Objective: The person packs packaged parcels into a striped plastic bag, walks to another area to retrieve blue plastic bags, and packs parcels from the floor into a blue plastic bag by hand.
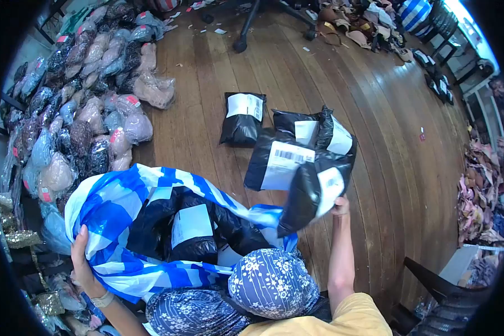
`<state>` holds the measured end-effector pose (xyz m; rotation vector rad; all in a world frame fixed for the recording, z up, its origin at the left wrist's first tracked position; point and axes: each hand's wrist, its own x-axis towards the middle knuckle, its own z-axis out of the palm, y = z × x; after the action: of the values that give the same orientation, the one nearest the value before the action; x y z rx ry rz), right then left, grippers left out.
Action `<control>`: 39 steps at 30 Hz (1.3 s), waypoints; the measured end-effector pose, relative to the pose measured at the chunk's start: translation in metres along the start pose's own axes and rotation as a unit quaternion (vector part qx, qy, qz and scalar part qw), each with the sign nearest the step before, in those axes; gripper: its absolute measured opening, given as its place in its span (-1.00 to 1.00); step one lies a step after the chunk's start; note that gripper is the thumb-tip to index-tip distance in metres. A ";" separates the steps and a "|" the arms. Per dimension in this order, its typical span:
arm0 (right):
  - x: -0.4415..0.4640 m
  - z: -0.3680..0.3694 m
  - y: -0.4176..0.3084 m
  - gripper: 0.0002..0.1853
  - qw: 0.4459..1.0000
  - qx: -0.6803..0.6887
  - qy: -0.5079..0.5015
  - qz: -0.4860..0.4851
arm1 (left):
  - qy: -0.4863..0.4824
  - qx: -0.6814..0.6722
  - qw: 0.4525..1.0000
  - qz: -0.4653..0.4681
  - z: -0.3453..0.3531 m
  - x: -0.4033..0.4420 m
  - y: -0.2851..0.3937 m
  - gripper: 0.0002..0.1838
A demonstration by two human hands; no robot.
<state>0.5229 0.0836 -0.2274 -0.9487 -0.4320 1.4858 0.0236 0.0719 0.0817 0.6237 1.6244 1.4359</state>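
Head view: my right hand pinches the lower edge of a black parcel – tilted, its white label facing up – beside the pile on the wooden floor. My left hand lies against the outer side of the blue-and-white bag – I can't tell whether its fingers close on the cloth – and more parcels sit inside the open bag, near my knees.

Bag's blue & white check; pkgs black w/ white labels.
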 end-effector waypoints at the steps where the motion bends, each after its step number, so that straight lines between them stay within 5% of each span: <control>1: -0.002 -0.003 -0.014 -0.14 0.999 0.018 -0.040 -0.016 | -0.036 -0.038 0.998 -0.030 0.003 0.003 0.002 -0.69; 10: 0.035 0.127 -0.023 -0.22 0.991 0.061 -0.114 0.034 | -0.082 0.076 0.991 0.075 0.046 0.022 0.011 -0.61; 12: 0.046 0.191 -0.007 -0.24 0.982 -0.002 -0.168 0.091 | -0.156 -0.080 0.984 -0.038 0.049 0.033 0.020 -0.64; 14: 0.040 0.277 -0.008 -0.36 0.914 -0.150 -0.344 0.151 | -0.187 -0.141 0.967 -0.103 0.066 0.014 0.042 -0.67; 16: 0.042 0.326 0.042 -0.32 0.889 -0.266 -0.360 0.093 | -0.161 -0.120 0.976 -0.081 0.071 0.004 0.042 -0.69; 17: 0.030 0.336 0.076 -0.22 0.874 -0.369 -0.317 -0.016 | -0.202 -0.083 0.972 -0.089 0.059 0.008 0.038 -0.68; 19: 0.002 0.341 0.129 -0.13 0.710 -0.565 -0.351 -0.232 | -0.152 -0.102 0.977 -0.112 0.072 0.001 0.033 -0.68; 21: -0.027 0.331 0.132 -0.10 0.628 -0.571 -0.447 -0.283 | -0.149 -0.117 0.979 -0.079 0.076 -0.004 0.032 -0.67; 23: -0.033 0.329 0.107 -0.14 0.625 -0.557 -0.531 -0.130 | -0.122 -0.087 0.988 -0.024 0.071 -0.002 0.023 -0.62; 25: -0.011 0.314 0.064 -0.28 0.729 -0.390 -0.560 -0.051 | -0.083 0.012 0.996 0.029 0.061 0.000 0.015 -0.60; 26: 0.001 0.303 0.025 -0.43 0.790 -0.301 -0.534 -0.016 | -0.082 0.001 0.996 0.021 0.051 0.002 0.012 -0.60; 27: 0.016 0.281 -0.004 -0.57 0.818 -0.337 -0.422 -0.198 | -0.082 -0.012 0.996 0.013 0.042 0.003 0.008 -0.59; 29: 0.051 0.219 -0.041 -0.67 0.965 -0.184 -0.099 -0.156 | -0.112 -0.064 0.991 -0.019 0.034 -0.004 0.005 -0.57; 30: 0.080 0.161 -0.034 -0.60 0.986 0.027 0.073 -0.149 | -0.075 -0.059 0.995 -0.013 0.023 0.000 -0.001 -0.55; 32: 0.100 0.098 -0.047 -0.37 0.889 0.194 0.412 0.052 | -0.040 -0.065 0.997 -0.003 0.016 0.000 -0.010 -0.53; 33: 0.104 0.082 -0.057 -0.30 0.783 0.290 0.515 0.193 | -0.038 -0.037 0.999 0.009 0.014 0.003 -0.013 -0.52; 37: 0.147 -0.008 -0.023 -0.15 0.836 0.312 0.442 0.090 | -0.019 0.036 0.998 0.049 0.016 0.003 -0.017 -0.50; 39: 0.157 -0.018 -0.023 -0.39 0.834 0.277 0.473 0.055 | -0.008 0.042 0.998 0.046 0.023 -0.002 -0.015 -0.50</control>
<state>0.5669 0.2320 -0.2685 -1.0963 0.7551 0.9625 0.0460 0.0794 0.0689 0.7663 1.6681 1.4309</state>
